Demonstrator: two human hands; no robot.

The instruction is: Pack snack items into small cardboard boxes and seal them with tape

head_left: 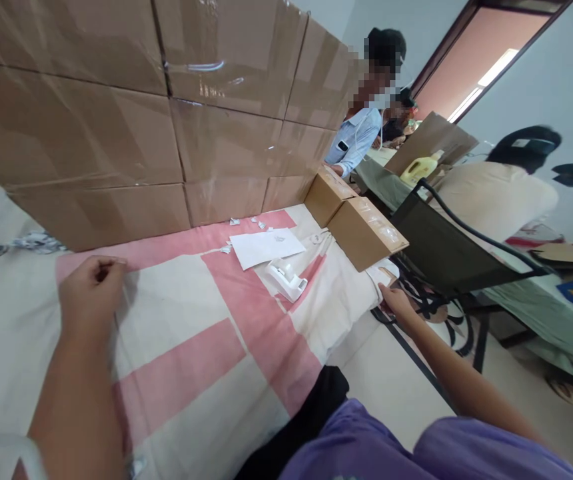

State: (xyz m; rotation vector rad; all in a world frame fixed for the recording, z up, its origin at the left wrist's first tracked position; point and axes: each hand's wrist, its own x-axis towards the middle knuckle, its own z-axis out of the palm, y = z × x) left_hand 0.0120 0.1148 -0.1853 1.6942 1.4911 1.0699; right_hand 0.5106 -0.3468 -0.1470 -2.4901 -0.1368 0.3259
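My left hand hovers over or rests on the left part of a pink and white cloth, fingers closed in a pinch; what they hold, if anything, is hidden. At the far right edge of the cloth, my right hand grips something white just below a small cardboard box; its kind is unclear. Between the hands lie a white tape dispenser and a white sheet of paper with a small print or drawing.
Taped cardboard boxes form a tall stack behind the cloth. Another small box stands near the right hand. Crumpled scraps lie at the left. Beyond are a black chair, a yellow bottle and several people.
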